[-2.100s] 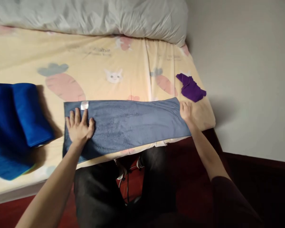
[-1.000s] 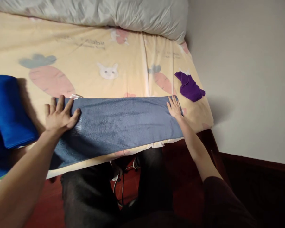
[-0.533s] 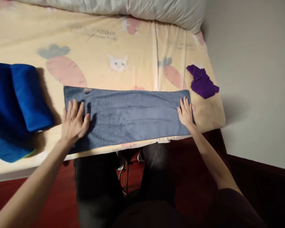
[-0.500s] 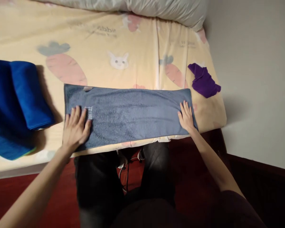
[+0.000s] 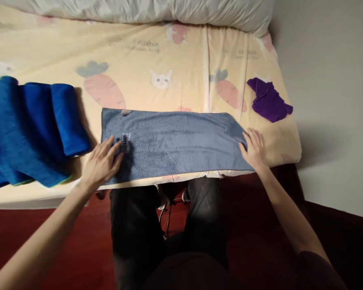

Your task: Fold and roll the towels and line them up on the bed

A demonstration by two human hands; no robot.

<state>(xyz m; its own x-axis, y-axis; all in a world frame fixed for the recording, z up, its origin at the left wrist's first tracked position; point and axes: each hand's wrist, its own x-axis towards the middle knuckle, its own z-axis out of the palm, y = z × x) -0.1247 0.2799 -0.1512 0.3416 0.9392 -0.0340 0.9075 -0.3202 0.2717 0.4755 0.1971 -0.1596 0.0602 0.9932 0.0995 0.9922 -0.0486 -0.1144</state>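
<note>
A grey-blue towel lies lengthwise along the near edge of the bed, with small white lettering near its left end. Its far right corner is turned inward, so that end looks slanted. My left hand is open, fingers spread, over the towel's left end. At the right end my right hand touches the towel's edge with its fingers apart, the thumb over the cloth. Whether the fingertips pinch any fabric is not visible.
Several blue cloths lie folded at the left of the bed. A crumpled purple cloth sits beyond my right hand. A pale quilt runs along the back, and a wall stands on the right.
The towel's far right corner has turned inward. My right hand has shifted to the towel's right edge, and my left hand has moved slightly toward the left edge. The view has swung left.
</note>
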